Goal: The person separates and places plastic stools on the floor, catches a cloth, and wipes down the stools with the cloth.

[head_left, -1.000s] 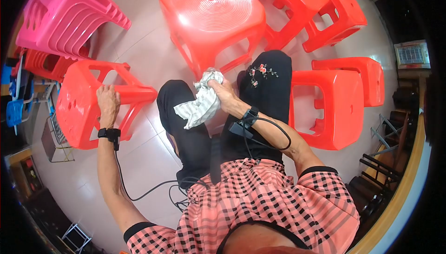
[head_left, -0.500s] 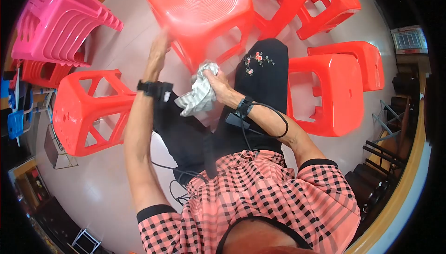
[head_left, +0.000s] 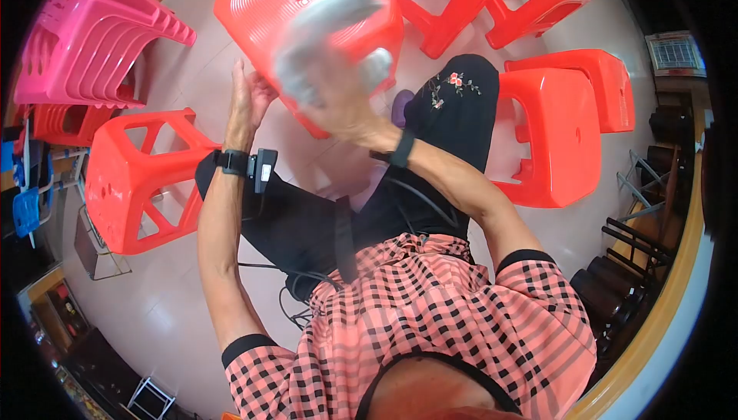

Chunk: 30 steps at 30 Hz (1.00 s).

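Observation:
A red plastic stool (head_left: 257,16) with a ringed seat and a centre hole stands before my knees. My right hand (head_left: 342,105), smeared by motion, is closed on a greyish-white cloth (head_left: 304,51). The cloth is blurred too and spreads over the near part of the seat, hiding some of it. Beside the stool's left edge is my left hand (head_left: 250,97), its fingers stretched out and apart, holding nothing. Whether it touches the stool I cannot tell. Each wrist wears a black strap.
On the left another red stool (head_left: 115,189) lies tipped on its side, below a stack of pink chairs (head_left: 92,43). More red stools (head_left: 565,136) lie to the right and at the back. Dark furniture (head_left: 615,293) lines the right wall. A cable (head_left: 288,270) hangs by my waist.
My right hand has swept the cloth forward from above my lap onto the seat. My left hand has shifted slightly back and left. The stool appears a little further left.

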{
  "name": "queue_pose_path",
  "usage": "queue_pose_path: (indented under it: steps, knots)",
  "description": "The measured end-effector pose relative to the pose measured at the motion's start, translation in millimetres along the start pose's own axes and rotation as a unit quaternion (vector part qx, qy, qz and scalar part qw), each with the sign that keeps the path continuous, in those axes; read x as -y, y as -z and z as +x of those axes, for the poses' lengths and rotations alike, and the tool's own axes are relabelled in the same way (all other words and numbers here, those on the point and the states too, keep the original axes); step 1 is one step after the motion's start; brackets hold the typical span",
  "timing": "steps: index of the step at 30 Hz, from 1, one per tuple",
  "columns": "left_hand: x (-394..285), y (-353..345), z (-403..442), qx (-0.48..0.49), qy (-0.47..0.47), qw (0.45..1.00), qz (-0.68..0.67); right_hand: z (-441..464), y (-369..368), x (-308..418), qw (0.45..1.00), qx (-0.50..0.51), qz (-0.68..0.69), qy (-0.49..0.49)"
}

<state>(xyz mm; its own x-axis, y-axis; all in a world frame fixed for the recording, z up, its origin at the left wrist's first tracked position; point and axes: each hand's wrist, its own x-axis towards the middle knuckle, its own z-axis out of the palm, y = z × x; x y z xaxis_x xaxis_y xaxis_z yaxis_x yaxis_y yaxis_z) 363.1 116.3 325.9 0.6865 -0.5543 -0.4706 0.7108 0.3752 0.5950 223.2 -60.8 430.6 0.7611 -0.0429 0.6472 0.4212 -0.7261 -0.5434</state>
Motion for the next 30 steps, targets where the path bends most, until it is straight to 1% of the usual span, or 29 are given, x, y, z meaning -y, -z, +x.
queue_pose_path:
  steps: [2, 3, 4, 6, 8, 9, 10, 11, 12, 13, 14, 16, 18, 19, 20, 22, 25, 28, 30]
  knots:
    - [2.0, 20.4, -15.3, -0.019, -0.072, 0.995, 0.072, -21.8, -33.3, -9.9, 0.983, 0.052, -0.091, 0.152]
    - [4.1, 31.0, -26.2, -0.026, -0.108, 0.988, 0.108, -33.7, -45.0, -18.0, 0.961, 0.077, -0.139, 0.226]
    - [-1.8, 62.9, -31.7, -0.032, -0.14, 0.98, 0.141, -37.9, -73.7, -20.5, 0.957, 0.109, -0.101, 0.249]
    - [0.0, 83.5, -49.6, -0.048, -0.205, 0.955, 0.21, -54.3, -82.1, -23.0, 0.942, 0.167, -0.02, 0.291]
    - [-17.9, 83.6, -50.1, -0.018, -0.129, 0.983, 0.126, -68.6, -84.1, -32.7, 0.917, 0.303, -0.015, 0.259]
    - [-28.7, 73.1, -55.3, -0.01, -0.088, 0.993, 0.073, -78.4, -85.6, -41.8, 0.897, 0.369, -0.013, 0.241]
    - [-39.3, 62.5, -60.6, -0.006, -0.045, 0.999, 0.021, -107.5, -94.3, -67.3, 0.906, 0.385, -0.003, 0.177]
    - [-38.8, 47.6, -75.9, -0.032, -0.071, 0.996, 0.039, -132.0, -96.2, -91.2, 0.911, 0.397, 0.008, 0.111]
    - [-40.4, 39.8, -87.9, -0.057, -0.097, 0.992, 0.057, -131.5, -84.7, -98.1, 0.91, 0.414, -0.026, 0.025]
    - [-41.6, 39.0, -95.4, -0.082, -0.108, 0.986, 0.095, -125.4, -68.3, -100.3, 0.899, 0.43, -0.058, -0.061]
    - [-43.6, 42.8, -101.3, -0.107, -0.117, 0.979, 0.131, -114.0, -56.4, -105.6, 0.888, 0.438, -0.035, -0.138]
    - [-43.3, 53.4, -106.5, -0.148, -0.147, 0.961, 0.183, -59.1, -13.5, -89.9, 0.849, 0.442, 0.009, -0.291]
    - [-42.3, 66.0, -103.8, -0.201, -0.179, 0.931, 0.246, -25.2, 22.4, -72.4, 0.882, 0.319, 0.152, -0.312]
    - [-42.0, 72.2, -102.5, -0.226, -0.192, 0.913, 0.279, -6.9, 34.6, -63.7, 0.911, 0.265, 0.14, -0.282]
    - [-41.6, 78.7, -99.7, -0.22, -0.209, 0.909, 0.285, 7.1, 43.9, -58.7, 0.936, 0.21, 0.127, -0.254]
    - [-40.5, 83.8, -88.7, -0.207, -0.244, 0.9, 0.296, 27.0, 35.5, -58.0, 0.963, 0.041, 0.08, -0.253]
    - [-35.7, 66.7, -80.0, -0.302, -0.244, 0.853, 0.35, 50.9, 18.3, -43.3, 0.919, -0.023, 0.188, -0.344]
    - [-35.5, 54.1, -82.4, -0.342, -0.263, 0.769, 0.471, 10.3, -44.5, -88.0, 0.933, -0.115, 0.125, -0.318]
    - [-43.1, 70.9, -81.1, -0.304, -0.245, 0.765, 0.513, -15.7, -57.2, -127.4, 0.915, -0.064, 0.143, -0.371]
